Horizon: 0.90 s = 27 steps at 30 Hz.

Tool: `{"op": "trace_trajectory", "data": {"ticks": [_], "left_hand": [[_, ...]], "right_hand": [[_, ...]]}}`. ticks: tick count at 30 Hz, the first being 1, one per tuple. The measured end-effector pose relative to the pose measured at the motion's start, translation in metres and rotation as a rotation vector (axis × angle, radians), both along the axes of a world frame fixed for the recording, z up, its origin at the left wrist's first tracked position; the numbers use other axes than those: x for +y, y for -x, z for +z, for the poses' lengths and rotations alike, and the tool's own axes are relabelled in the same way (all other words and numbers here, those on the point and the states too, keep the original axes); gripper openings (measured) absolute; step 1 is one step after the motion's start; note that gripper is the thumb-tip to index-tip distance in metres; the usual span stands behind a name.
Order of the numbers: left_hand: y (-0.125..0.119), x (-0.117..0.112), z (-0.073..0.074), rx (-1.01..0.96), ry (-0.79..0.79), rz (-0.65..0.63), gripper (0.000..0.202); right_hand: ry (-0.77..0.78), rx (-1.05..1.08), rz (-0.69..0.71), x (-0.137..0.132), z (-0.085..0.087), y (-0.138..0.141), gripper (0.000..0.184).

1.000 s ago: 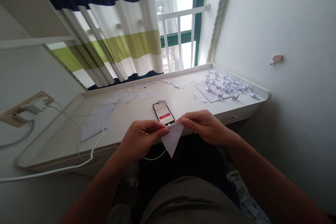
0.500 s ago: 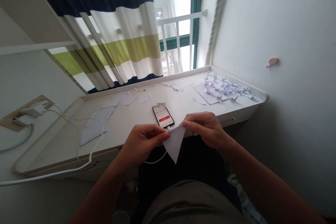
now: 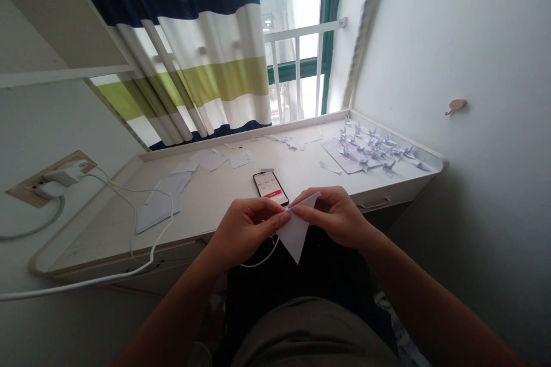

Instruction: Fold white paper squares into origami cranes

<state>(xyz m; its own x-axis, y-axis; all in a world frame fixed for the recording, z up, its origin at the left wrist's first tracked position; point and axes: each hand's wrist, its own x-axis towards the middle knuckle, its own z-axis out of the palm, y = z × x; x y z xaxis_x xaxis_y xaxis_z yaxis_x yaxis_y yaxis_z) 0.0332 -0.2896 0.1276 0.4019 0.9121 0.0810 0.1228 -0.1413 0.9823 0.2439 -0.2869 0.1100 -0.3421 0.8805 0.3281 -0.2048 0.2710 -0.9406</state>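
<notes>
Both my hands hold a white paper folded into a triangle [image 3: 297,232] over my lap, just in front of the desk edge. My left hand [image 3: 247,229] pinches its left corner with thumb and fingers closed. My right hand [image 3: 336,212] grips the upper right edge, fingers curled on the fold. The triangle's point hangs downward. A phone [image 3: 271,186] with a lit timer screen lies on the desk right behind my hands.
The white desk [image 3: 215,195] carries loose paper sheets [image 3: 161,203] at left, paper scraps at the back, and several small folded paper cranes [image 3: 372,149] at right. A white charging cable [image 3: 129,223] runs from a wall socket [image 3: 51,180] across the desk. Striped curtain and window railing behind.
My hands have drawn closer together on the paper, and its right corner has been lifted and folded inward. The view shifted slightly.
</notes>
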Motion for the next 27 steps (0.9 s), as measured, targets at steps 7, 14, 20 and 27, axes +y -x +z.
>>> {"op": "trace_trajectory", "data": {"ticks": [7,14,20,27], "left_hand": [[-0.005,-0.005,-0.004,0.057,-0.141,0.129,0.021],[-0.007,-0.007,-0.005,0.098,-0.156,0.033,0.026],[-0.014,-0.005,-0.006,0.051,-0.138,0.02,0.027],[-0.011,-0.002,-0.009,0.08,-0.205,0.031,0.034]], "right_hand": [[-0.075,-0.047,-0.145,-0.002,-0.003,0.003,0.016],[-0.064,-0.046,-0.106,0.002,-0.009,0.004,0.018],[-0.117,-0.054,-0.188,0.002,-0.012,0.008,0.017],[-0.086,-0.01,-0.25,-0.001,-0.005,0.002,0.029]]}}
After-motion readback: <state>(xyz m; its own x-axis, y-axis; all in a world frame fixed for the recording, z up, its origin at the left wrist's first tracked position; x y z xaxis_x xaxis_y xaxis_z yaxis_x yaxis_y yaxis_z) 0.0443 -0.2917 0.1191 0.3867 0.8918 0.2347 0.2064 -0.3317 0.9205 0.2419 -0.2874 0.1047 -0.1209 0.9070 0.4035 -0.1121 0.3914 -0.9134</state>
